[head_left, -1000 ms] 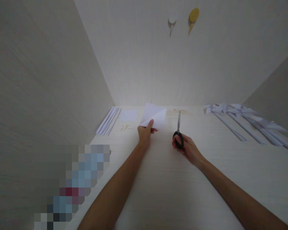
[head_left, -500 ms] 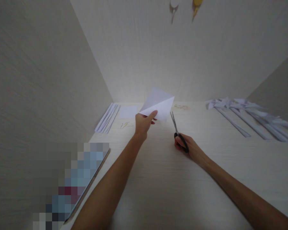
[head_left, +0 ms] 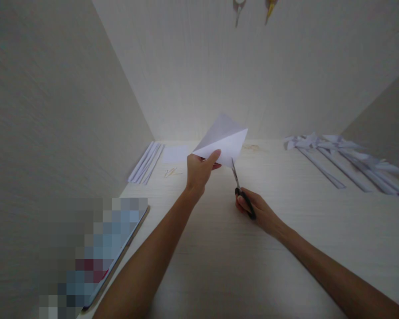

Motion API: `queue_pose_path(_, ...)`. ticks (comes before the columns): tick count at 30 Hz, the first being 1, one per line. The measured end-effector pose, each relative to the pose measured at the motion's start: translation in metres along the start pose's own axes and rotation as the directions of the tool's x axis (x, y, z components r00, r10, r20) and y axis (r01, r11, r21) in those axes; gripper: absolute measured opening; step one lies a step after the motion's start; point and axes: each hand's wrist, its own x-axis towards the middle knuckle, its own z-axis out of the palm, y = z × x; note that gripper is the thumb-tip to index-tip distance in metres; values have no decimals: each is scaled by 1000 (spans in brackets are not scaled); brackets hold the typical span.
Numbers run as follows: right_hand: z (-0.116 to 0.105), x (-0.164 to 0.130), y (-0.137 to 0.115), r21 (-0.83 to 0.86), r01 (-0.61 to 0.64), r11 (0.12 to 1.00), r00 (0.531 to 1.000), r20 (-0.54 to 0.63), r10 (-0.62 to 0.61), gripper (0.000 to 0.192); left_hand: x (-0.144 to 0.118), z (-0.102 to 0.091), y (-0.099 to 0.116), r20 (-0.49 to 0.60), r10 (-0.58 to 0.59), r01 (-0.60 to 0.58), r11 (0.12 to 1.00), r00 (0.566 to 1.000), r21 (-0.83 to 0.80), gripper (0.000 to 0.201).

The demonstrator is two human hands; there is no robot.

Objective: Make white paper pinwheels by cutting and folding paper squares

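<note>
- Left hand pinches the folded white paper at its near-left corner, thumb on top, sheet lifted clear of the counter and tilted up toward the back wall.
- Right hand is closed through the black handles of the scissors, blades pointing up at the paper's lower edge; tips look just at or under that edge, can't tell if blades are parted.
- Judgement: a clean cut wants the paper held taut, left fingers kept back from the blade line, blades opened wide and the edge fed deep into them.
- Paper sits above the counter's middle, toward the back edge.
- Back-left corner: flat paper strips, a small white sheet beside them.
- Right edge: pile of rolled and folded paper pieces.
- Near-left corner: blurred flat device.
</note>
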Motion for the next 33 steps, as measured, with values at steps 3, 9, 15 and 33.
queue_pose_path(3,0,0,1,-3,7,1000,1000,-6,-7,38,-1,0,1,16,-2,2,1000,1000,0,30)
queue_pose_path(9,0,0,2,-11,16,1000,1000,-6,-16,39,-3,2,-1,35,-14,14,1000,999,-16,26)
queue_pose_path(15,1,0,-2,-8,-10,1000,1000,-13,10,41,-4,3,0,14,-40,40,999,999,-24,24)
queue_pose_path(33,1,0,-1,-44,-8,999,1000,-23,7,39,-5,5,-1,-18,-55,54,996,998,-72,25)
